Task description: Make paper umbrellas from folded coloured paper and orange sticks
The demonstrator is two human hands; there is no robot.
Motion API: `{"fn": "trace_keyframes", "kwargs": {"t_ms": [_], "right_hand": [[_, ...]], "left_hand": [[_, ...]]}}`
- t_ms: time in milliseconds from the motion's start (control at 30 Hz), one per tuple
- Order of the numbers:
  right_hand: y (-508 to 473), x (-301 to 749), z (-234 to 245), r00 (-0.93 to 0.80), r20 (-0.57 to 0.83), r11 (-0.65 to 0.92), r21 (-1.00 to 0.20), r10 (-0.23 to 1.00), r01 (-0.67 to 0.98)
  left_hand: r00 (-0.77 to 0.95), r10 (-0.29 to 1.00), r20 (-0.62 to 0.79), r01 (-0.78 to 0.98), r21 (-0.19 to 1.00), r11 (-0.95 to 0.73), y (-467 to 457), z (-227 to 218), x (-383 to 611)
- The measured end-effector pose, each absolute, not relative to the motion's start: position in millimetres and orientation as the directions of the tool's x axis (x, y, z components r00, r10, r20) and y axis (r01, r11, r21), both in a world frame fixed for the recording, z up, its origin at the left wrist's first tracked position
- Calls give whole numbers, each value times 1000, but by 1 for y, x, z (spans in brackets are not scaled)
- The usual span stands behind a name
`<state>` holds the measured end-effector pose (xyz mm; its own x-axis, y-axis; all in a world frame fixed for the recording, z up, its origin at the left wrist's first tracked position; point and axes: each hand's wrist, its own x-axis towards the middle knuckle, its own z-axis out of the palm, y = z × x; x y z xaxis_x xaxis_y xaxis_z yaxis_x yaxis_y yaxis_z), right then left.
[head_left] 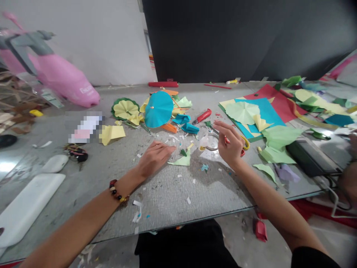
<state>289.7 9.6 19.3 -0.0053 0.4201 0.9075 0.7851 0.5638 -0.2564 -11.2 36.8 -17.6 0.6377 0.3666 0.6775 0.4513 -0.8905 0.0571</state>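
The left grip [154,158], fingers flat and unclenched, is laid on the tabletop [173,193], apparently steadying the pale green scrap [182,161] beside it, while scissors [246,143] are clasped in the right grip [231,147].

Grey tabletop [173,193] near the front edge, btwn left hand [153,158] & right hand [230,143], lay open, only tiny scraps. Ahead, a teal paper umbrella [158,109] & red-handled cutter [202,116] blocked; right side crowded w/ stacked coloured paper sheets [264,111].
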Motion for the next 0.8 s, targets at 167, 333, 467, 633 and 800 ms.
{"fn": "trace_keyframes", "kwargs": {"t_ms": [167, 333, 467, 633, 800], "right_hand": [[7, 287, 17, 40, 905, 525, -281, 424, 803], [23, 302, 28, 179, 863, 405, -393, 472, 825], [81, 350, 52, 185, 660, 248, -506, 728, 826], [136, 418, 41, 307, 275, -235, -266, 911, 935], [141, 443, 11, 354, 173, -304, -259, 919, 917]], "left_hand": [[628, 359, 690, 441, 63, -895, 36, -16, -10], [673, 334, 660, 399, 56, -915, 36, -17, -11], [714, 306, 630, 389, 7, -921, 37, -17, -12], [723, 267, 637, 394, -62, -917, 36, -14, -12], [733, 258, 629, 386, -71, -920, 36, -17, -12]]}}
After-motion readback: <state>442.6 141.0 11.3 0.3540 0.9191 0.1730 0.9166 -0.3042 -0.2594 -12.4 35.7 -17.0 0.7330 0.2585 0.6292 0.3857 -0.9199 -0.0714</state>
